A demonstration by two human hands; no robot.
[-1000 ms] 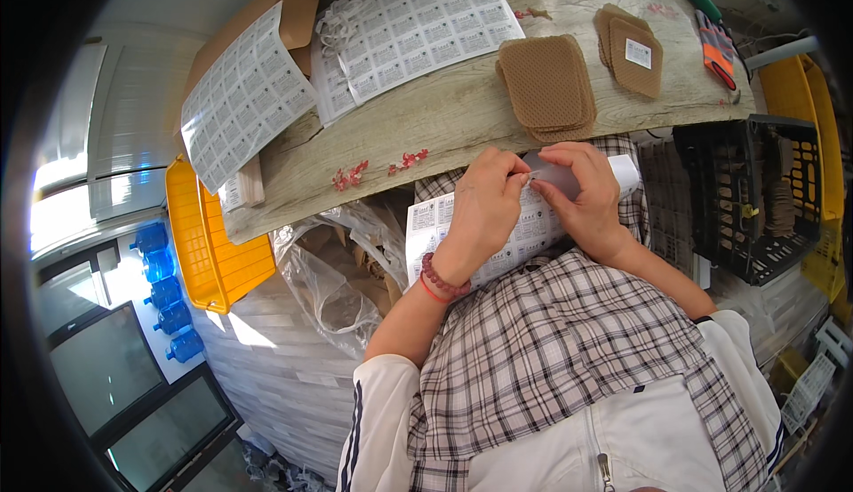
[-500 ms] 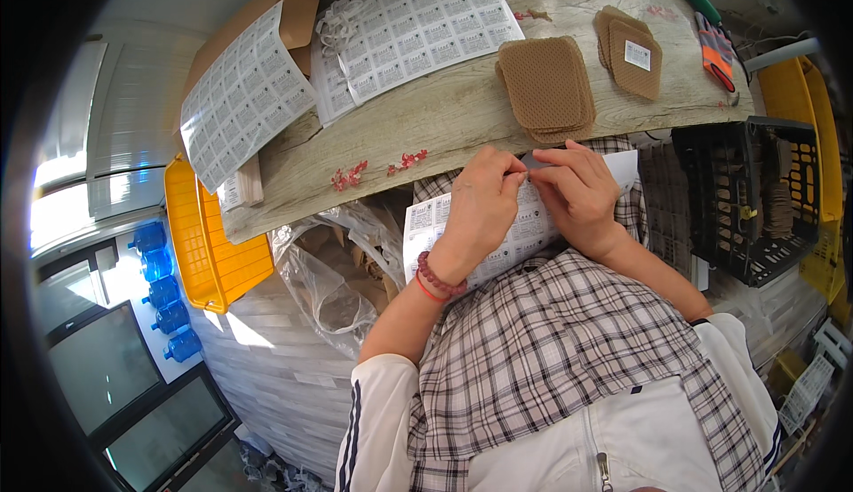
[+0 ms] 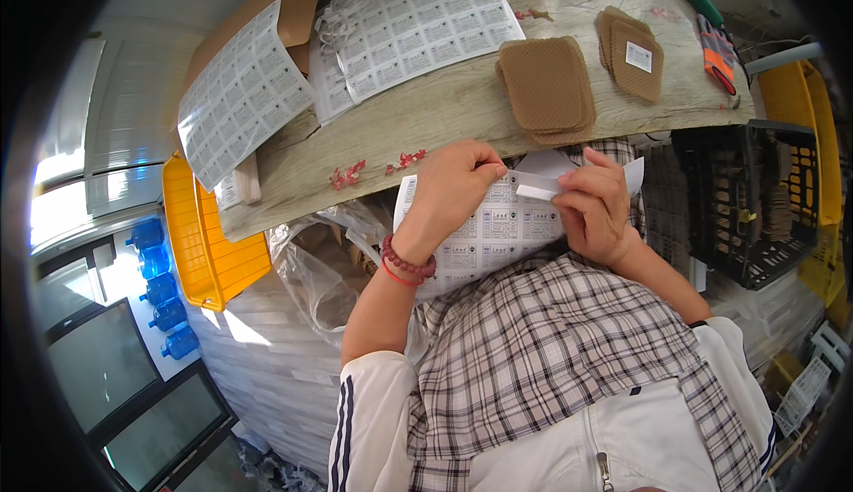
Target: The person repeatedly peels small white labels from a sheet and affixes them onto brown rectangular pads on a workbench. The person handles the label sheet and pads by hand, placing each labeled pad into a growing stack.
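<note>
A sheet of printed labels (image 3: 498,241) lies across my lap, partly covered by my hands. My left hand (image 3: 455,192) is closed at the sheet's upper edge, with thumb and forefinger pinched on it. In the pinch of my right hand (image 3: 597,210) is a narrow white paper strip (image 3: 536,193), which sticks out to the left over the labels. Just beyond my hands, at the table's near edge, stands a stack of brown textured pads (image 3: 546,88). A smaller pile of brown pads (image 3: 636,64) to its right has a white label on its top one.
More label sheets (image 3: 431,25) lie on the wooden table (image 3: 400,128); one sheet (image 3: 247,101) leans at the left over a cardboard box. A black crate (image 3: 742,203) stands right of my lap, a yellow crate (image 3: 213,243) at the left. A work glove (image 3: 718,56) lies far right.
My hands have drawn apart, the left one leftward and the right one slightly right. A white strip now shows in my right fingers, and more of the label sheet is uncovered.
</note>
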